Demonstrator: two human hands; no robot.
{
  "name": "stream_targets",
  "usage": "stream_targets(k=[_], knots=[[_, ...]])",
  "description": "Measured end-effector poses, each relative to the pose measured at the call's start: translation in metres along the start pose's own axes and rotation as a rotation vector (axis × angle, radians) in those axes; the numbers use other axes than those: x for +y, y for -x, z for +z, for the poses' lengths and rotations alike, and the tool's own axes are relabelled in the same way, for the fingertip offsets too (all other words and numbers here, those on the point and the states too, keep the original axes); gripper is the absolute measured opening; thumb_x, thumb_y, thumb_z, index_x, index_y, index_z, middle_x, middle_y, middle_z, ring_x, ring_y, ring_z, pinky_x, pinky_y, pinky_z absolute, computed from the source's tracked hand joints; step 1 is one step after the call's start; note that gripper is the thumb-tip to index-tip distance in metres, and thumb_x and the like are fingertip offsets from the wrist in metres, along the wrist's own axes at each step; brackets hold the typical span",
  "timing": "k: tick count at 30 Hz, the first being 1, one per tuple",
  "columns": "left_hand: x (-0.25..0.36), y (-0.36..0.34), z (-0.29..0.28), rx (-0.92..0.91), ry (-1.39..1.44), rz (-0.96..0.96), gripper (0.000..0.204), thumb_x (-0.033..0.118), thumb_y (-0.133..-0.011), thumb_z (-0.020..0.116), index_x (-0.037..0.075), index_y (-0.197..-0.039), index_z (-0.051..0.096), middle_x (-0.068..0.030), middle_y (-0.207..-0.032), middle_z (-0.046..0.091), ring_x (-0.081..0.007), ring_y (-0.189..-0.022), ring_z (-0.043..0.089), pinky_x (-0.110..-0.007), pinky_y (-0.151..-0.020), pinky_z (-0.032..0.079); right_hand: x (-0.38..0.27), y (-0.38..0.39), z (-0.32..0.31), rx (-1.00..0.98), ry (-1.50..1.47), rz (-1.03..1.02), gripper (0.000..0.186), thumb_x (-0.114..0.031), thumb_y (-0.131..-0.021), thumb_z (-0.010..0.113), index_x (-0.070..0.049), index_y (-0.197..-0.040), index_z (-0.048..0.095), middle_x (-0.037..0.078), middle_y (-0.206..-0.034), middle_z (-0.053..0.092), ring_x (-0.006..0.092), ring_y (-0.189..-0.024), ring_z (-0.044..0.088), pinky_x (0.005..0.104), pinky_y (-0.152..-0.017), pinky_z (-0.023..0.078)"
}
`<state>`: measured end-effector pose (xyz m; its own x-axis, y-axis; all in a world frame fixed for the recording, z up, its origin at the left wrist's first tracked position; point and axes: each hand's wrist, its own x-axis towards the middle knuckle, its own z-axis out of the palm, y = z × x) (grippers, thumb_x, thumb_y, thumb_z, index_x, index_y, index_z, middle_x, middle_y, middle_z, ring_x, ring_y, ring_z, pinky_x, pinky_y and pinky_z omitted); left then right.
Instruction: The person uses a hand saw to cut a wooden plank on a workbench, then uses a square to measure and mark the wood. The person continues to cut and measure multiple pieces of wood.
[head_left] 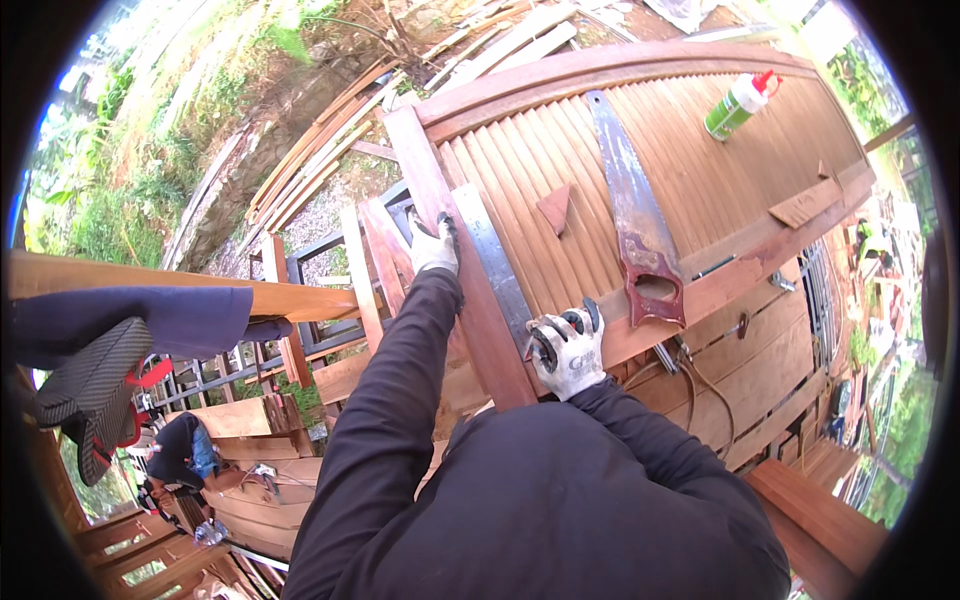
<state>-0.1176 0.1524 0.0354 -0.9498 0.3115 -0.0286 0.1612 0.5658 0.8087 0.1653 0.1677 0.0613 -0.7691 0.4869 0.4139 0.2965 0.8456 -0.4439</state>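
Observation:
A louvred wooden panel (700, 150) lies before me, with a reddish-brown wooden board (470, 290) along its left end. My left hand (433, 243), in a white glove with dark fingertips, is closed over that board, fingers and thumb on either side. A flat metal ruler (492, 255) lies along the board's right side. At its near end my right hand (570, 350), gloved alike, is closed with curled fingers; part of its grip is hidden. To its right a rusty handsaw (640, 200) rests across the slats, its handle on the near rail.
On the panel are a white-and-green bottle with a red cap (740, 105), a triangular wood offcut (554, 209) and another offcut (805, 203). A wooden beam with dark cloth (200, 315) and a cap (95, 395) runs at left. Another person (183, 450) crouches lower left.

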Motion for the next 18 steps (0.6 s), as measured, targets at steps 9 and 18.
stream_targets(k=[9,18], knots=[[-0.002,-0.019,0.001,-0.102,-0.096,-0.137,0.086,0.046,-0.087,0.064,0.001,-0.152,0.030,-0.0280,-0.140,0.053,-0.0398,-0.128,0.054,-0.042,-0.109,0.041,0.002,0.003,0.006,-0.047,0.028,-0.018,0.046,-0.022,-0.069,0.074,-0.021,-0.115,0.065,0.002,-0.115,0.061,0.0299,-0.114,0.050,0.0631,-0.113,0.027],[-0.005,-0.015,-0.017,-0.254,-0.011,-0.184,0.085,0.048,-0.089,0.063,0.004,-0.154,0.030,-0.0297,-0.139,0.053,-0.0410,-0.129,0.054,-0.044,-0.109,0.041,-0.001,0.000,0.007,-0.038,0.078,0.057,0.036,-0.023,-0.075,0.072,-0.016,-0.110,0.065,0.008,-0.113,0.063,0.0338,-0.115,0.051,0.0592,-0.114,0.027]])
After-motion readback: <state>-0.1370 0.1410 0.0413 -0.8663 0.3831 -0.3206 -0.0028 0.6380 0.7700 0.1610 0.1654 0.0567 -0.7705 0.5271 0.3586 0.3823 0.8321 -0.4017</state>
